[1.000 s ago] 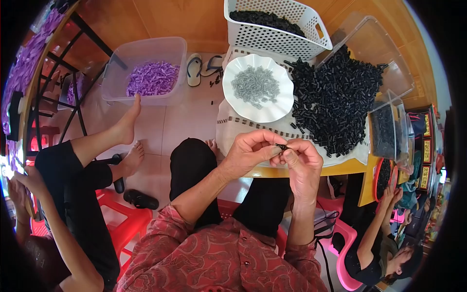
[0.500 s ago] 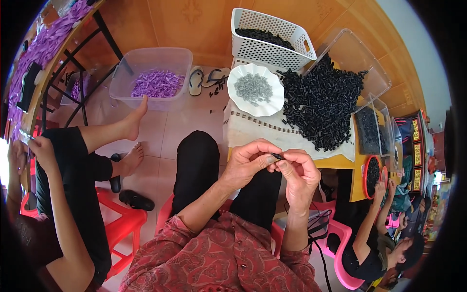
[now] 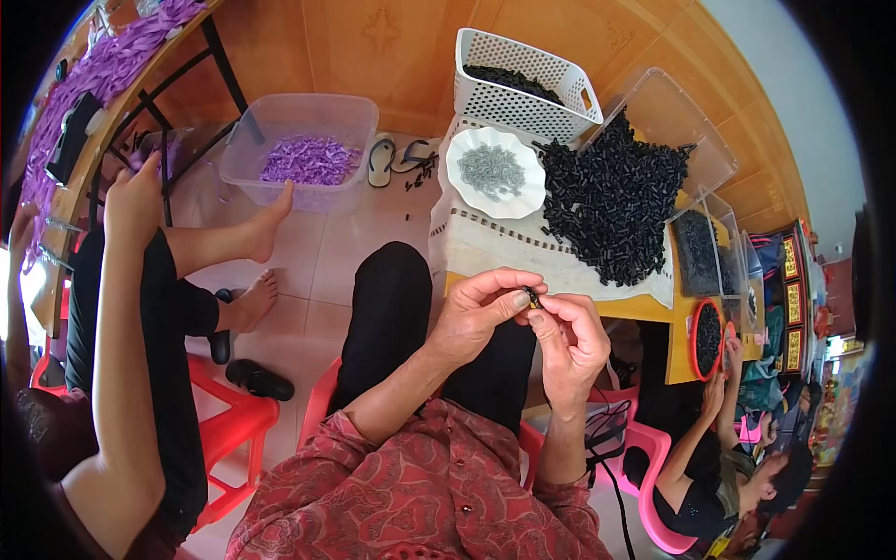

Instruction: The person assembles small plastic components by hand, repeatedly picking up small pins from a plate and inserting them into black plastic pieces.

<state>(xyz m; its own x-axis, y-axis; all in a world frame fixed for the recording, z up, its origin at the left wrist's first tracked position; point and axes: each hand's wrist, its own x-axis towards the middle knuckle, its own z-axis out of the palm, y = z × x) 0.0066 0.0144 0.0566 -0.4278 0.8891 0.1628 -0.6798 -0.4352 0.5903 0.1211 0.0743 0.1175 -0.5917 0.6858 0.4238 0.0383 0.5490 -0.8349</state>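
Observation:
Between my fingertips, above my lap, is a small black cylindrical piece [image 3: 532, 298] with a yellowish patch on it. My left hand [image 3: 478, 315] pinches it between thumb and fingers. My right hand [image 3: 571, 343] closes on its other side, thumb and index finger against it. Beyond my hands, on the cloth-covered table, lies a large heap of short black tubular pieces [image 3: 611, 201]. A white scalloped plate [image 3: 467, 194] left of the heap holds many small clear pieces [image 3: 492, 171].
A white perforated basket [image 3: 523, 103] with black pieces stands behind the plate. Clear bins [image 3: 695, 257] and a red-rimmed tray [image 3: 695, 350] are on the right, near a co-worker's hands [image 3: 721, 387]. Left are a tub [image 3: 233, 173] of purple pieces, a red stool [image 3: 229, 420] and another person's arm [image 3: 131, 308].
The small piece has turned in my fingers, and a yellowish patch now shows. The person on the left has reached an arm forward. The view has shifted slightly.

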